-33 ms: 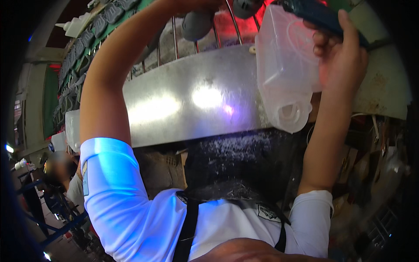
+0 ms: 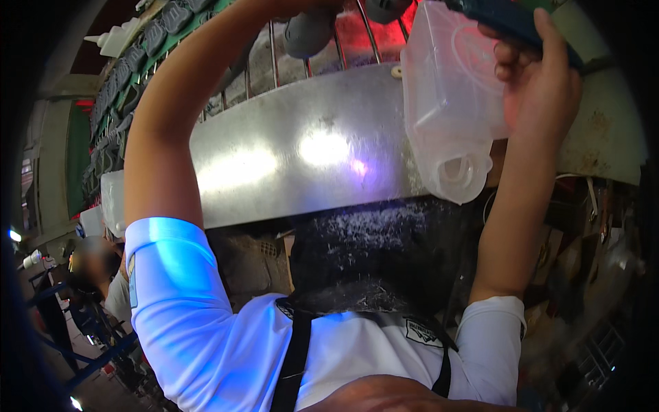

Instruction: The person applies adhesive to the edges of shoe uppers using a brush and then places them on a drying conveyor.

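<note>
At the right, my right hand (image 2: 539, 86) is closed around a long dark blue tool (image 2: 511, 24), its thumb along the near side. I cannot make out what kind of tool it is, as its far end runs toward the top edge. Close beside that hand stands a translucent plastic container (image 2: 446, 103) with a round opening at its lower end. My left arm reaches up and across, and only part of my left hand (image 2: 298, 5) shows at the top edge. Its fingers are hidden. Just below it is a grey clog-like shoe (image 2: 309, 34), and another grey shoe (image 2: 388, 8) is to its right.
A shiny metal panel (image 2: 274, 165) spans the space before me, with upright metal rods (image 2: 276, 58) behind it. Several grey shoes (image 2: 175, 17) line a green rack at the far left. My dark apron (image 2: 377, 254) has white flecks. Another person (image 2: 117, 295) is at the lower left.
My right hand with the blue tool has shifted slightly to the right. The metal panel and container sit a little higher in view. My left arm has barely moved.
</note>
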A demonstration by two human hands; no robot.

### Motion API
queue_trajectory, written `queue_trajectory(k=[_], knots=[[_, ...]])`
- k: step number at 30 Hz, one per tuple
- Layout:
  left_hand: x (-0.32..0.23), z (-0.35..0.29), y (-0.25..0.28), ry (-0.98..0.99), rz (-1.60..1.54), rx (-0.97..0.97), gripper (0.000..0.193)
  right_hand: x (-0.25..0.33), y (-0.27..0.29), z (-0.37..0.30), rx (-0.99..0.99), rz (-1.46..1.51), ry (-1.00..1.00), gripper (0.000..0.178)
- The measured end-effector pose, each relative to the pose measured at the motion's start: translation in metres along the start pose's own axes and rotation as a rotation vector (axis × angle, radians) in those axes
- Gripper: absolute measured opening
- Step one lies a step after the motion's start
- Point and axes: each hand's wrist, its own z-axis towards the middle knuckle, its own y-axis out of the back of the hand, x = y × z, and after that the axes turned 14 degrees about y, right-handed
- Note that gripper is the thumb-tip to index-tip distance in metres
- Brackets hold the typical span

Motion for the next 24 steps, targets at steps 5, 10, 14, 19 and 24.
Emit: queue_trajectory(k=[5,10,14,19,24], knots=[[-0.065,-0.033,0.008,0.294,-0.474,-0.240,0.057,0.023,-0.023,-0.014,-0.038,-0.032,0.034,0.032],[-0.174,-0.110,0.031,0.654,-0.854,-0.206,0.049,0.020,-0.022,-0.014,-0.022,-0.032,0.045,0.034],[-0.216,-0.120,0.055,0.671,-0.862,-0.276,0.042,0.015,-0.018,-0.011,-0.019,-0.102,0.060,0.036],[-0.209,-0.126,0.054,0.748,-1.137,-0.177,0.043,0.006,-0.008,-0.004,0.021,-0.069,0.042,0.038],[-0.198,-0.139,0.074,0.499,-1.336,0.168,0.096,0.012,-0.020,-0.010,-0.036,-0.128,0.029,0.037]])
